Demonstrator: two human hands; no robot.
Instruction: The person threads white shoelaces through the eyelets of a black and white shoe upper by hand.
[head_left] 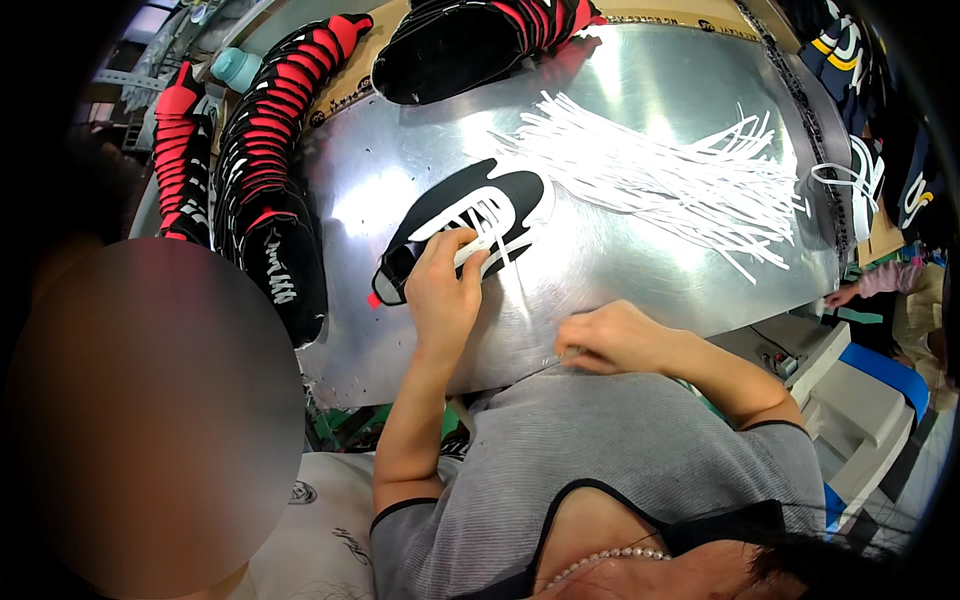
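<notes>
A black and white shoe upper (450,205) with a small red tab lies on the shiny metal table, part-threaded with white lace (511,268). My left hand (445,285) grips the near side of the upper by its opening, fingers and thumb bent over it. One loose stretch of lace trails from the upper towards my right hand (615,337). That hand is closed in a pinch low over the table's near edge; what sits between its fingertips is too small to make out.
A heap of white laces (670,175) covers the table's right part. Nested stacks of red and black uppers (268,150) stand at the left, and another stack (450,60) lies at the far edge. More dark uppers (840,60) hang at the right. Someone's hand (843,296) shows beyond.
</notes>
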